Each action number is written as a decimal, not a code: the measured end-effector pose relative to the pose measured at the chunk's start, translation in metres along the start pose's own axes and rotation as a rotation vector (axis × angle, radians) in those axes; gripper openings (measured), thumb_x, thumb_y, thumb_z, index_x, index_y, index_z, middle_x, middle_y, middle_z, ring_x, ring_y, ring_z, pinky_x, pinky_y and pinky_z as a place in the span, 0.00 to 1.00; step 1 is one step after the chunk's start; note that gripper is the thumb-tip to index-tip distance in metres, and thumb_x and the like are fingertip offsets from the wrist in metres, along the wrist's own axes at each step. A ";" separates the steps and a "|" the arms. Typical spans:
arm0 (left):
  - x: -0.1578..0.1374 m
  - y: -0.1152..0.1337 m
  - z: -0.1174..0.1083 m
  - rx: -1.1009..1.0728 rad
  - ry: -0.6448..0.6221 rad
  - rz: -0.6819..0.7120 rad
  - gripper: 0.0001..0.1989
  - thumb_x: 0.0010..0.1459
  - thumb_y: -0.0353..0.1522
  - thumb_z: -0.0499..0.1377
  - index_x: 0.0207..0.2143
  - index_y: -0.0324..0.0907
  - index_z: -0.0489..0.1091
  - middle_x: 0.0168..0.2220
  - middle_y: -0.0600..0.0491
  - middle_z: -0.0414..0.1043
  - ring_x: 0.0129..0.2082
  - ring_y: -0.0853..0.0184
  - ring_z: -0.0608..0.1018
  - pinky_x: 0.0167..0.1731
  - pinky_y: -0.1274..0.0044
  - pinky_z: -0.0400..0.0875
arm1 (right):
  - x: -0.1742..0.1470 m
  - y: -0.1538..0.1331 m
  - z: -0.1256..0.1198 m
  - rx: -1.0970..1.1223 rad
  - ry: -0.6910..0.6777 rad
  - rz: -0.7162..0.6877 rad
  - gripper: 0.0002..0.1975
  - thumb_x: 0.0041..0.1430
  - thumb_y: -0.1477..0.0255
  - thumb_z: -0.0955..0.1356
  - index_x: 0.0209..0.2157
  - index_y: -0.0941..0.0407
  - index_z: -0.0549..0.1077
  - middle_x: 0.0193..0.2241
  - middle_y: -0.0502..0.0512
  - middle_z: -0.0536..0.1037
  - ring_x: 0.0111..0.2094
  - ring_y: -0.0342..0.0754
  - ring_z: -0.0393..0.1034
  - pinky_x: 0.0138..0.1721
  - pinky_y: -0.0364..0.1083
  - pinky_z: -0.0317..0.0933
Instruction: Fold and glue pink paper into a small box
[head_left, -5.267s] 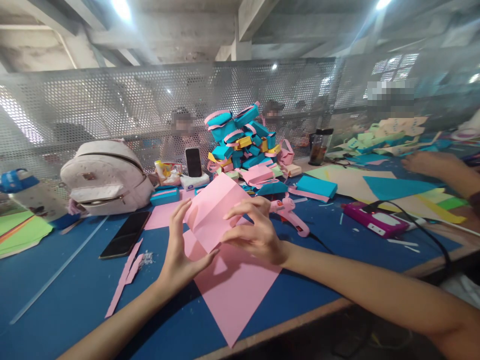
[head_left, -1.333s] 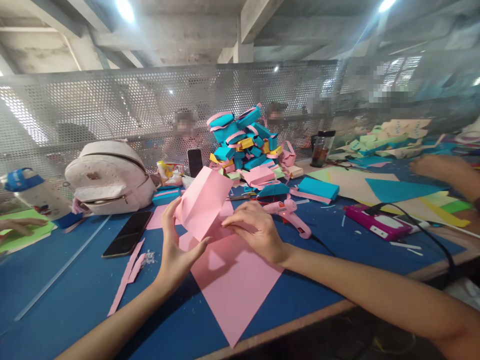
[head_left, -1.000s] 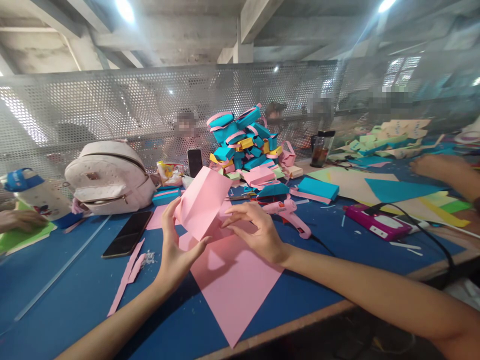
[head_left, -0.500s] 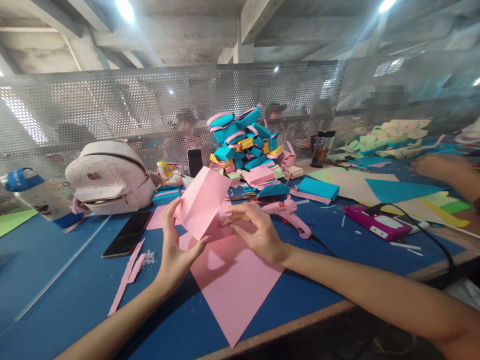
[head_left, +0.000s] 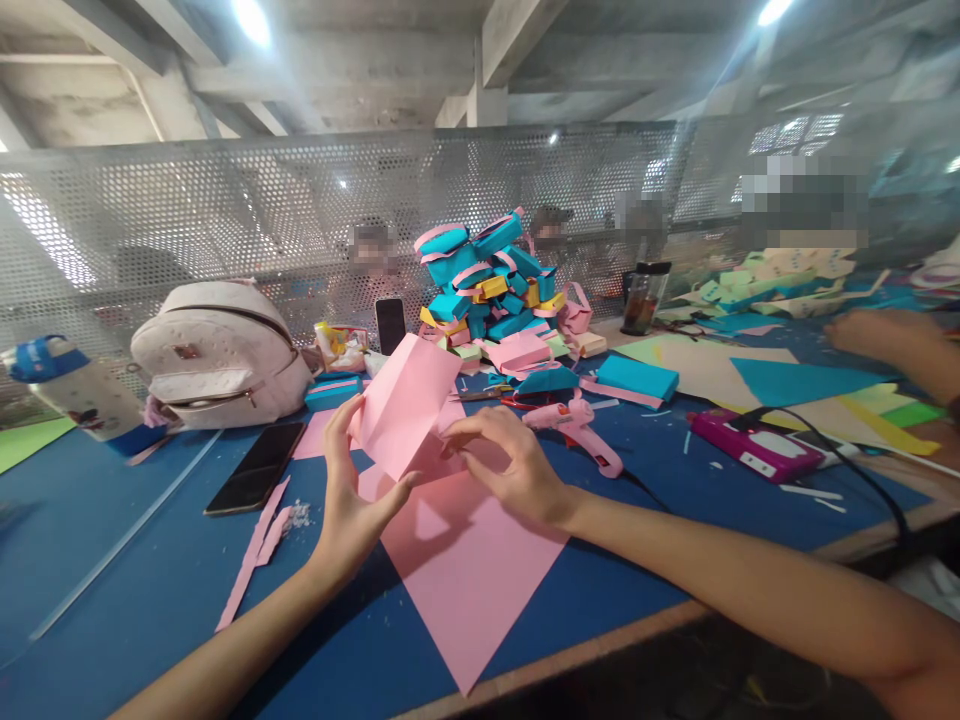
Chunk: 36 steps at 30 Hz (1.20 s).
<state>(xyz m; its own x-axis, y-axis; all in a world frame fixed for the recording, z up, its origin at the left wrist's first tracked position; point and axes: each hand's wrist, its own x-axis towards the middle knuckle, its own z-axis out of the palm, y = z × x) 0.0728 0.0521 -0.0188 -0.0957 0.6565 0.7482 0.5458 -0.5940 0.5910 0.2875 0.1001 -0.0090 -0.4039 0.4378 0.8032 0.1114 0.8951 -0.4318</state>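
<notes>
Above a flat pink sheet [head_left: 472, 580] on the blue bench [head_left: 150, 610], my left hand [head_left: 352, 510] clamps folded pink paper [head_left: 414, 405]; my right hand [head_left: 517, 460] curls at its edge, whether pinching I cannot tell. Light, even pressure should spare the crease [head_left: 390, 392]. Beyond: piled paper boxes [head_left: 491, 288], perforated screen [head_left: 262, 200], concrete beams [head_left: 521, 40].

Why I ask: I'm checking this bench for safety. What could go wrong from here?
The pink glue gun lies close beside the right grip, its front end toward that side; if it is hot, which I cannot tell, a careless brush might burn.

The left grip spans the folded pink paper between thumb and fingers, so too firm a squeeze could bend or crease it.
</notes>
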 end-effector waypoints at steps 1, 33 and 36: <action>0.000 0.000 0.000 0.000 0.001 -0.001 0.44 0.48 0.38 0.69 0.64 0.50 0.52 0.63 0.44 0.55 0.64 0.49 0.60 0.62 0.55 0.57 | 0.000 0.000 0.000 -0.005 -0.003 -0.002 0.16 0.57 0.85 0.67 0.43 0.51 0.72 0.35 0.46 0.81 0.41 0.48 0.73 0.46 0.50 0.56; 0.000 0.007 -0.001 0.195 0.010 0.219 0.48 0.44 0.42 0.70 0.64 0.50 0.50 0.63 0.43 0.53 0.64 0.46 0.59 0.60 0.53 0.58 | -0.002 0.011 0.011 0.279 0.014 0.304 0.01 0.57 0.73 0.71 0.33 0.54 0.78 0.32 0.51 0.80 0.34 0.47 0.75 0.39 0.46 0.67; -0.002 0.013 -0.004 0.323 0.013 0.422 0.54 0.40 0.43 0.72 0.66 0.50 0.48 0.63 0.41 0.52 0.62 0.45 0.60 0.58 0.53 0.60 | -0.006 0.020 0.016 0.129 0.034 0.274 0.04 0.58 0.75 0.69 0.32 0.56 0.78 0.29 0.52 0.80 0.28 0.46 0.72 0.30 0.44 0.65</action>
<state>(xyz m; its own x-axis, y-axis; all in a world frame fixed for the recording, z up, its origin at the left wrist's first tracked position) 0.0771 0.0414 -0.0116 0.1786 0.3839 0.9059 0.7672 -0.6308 0.1160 0.2777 0.1136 -0.0289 -0.3436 0.6659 0.6622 0.0943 0.7260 -0.6812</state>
